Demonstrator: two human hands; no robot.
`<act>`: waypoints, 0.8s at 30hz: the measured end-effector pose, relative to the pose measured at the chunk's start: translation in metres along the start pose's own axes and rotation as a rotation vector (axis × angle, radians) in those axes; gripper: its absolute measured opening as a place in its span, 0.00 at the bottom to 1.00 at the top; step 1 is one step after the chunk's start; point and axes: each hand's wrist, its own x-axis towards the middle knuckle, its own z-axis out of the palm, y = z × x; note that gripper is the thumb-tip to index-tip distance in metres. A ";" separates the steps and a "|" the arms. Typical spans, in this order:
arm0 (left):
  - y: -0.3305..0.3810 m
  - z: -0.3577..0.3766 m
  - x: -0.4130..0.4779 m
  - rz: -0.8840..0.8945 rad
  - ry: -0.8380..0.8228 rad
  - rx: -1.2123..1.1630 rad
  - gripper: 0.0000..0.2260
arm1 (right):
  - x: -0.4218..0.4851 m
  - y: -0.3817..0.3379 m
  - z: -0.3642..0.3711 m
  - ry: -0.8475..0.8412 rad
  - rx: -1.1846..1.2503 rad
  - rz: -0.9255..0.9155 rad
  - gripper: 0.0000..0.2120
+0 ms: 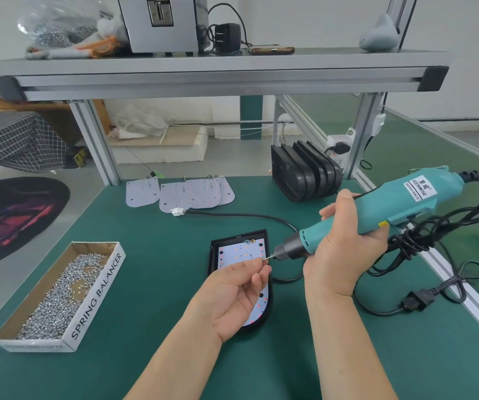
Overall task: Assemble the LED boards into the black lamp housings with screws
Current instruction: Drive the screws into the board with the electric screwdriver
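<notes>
Head view: the teal electric screwdriver [391,206] is gripped in the right hand [345,249], fingers wrapped round the barrel, bit pointed at the left fingertips. The left hand [232,295] is held palm-up, thumb and forefinger pinched together at the bit tip. A small silver screw [264,259] appears to be held there but is too small to confirm. Directly beneath the pinch, the black plastic lamp housing [213,255] lies flat on the green mat [157,284]. The white LED board [232,254] is seated inside it, partly hidden under the left hand. The open cardboard box of loose screws [96,295] sits well outboard of the left hand. Risks: the screw could be dropped onto the board if the pinch is released before it is seated on the bit. LEDs could be scratched if the bit slips. The black cable [247,216] just beyond the screwdriver nose could be snagged and the housing dragged.
</notes>
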 end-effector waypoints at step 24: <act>0.029 -0.054 0.039 0.278 0.543 1.408 0.31 | -0.030 0.036 -0.004 -0.443 -0.255 0.024 0.07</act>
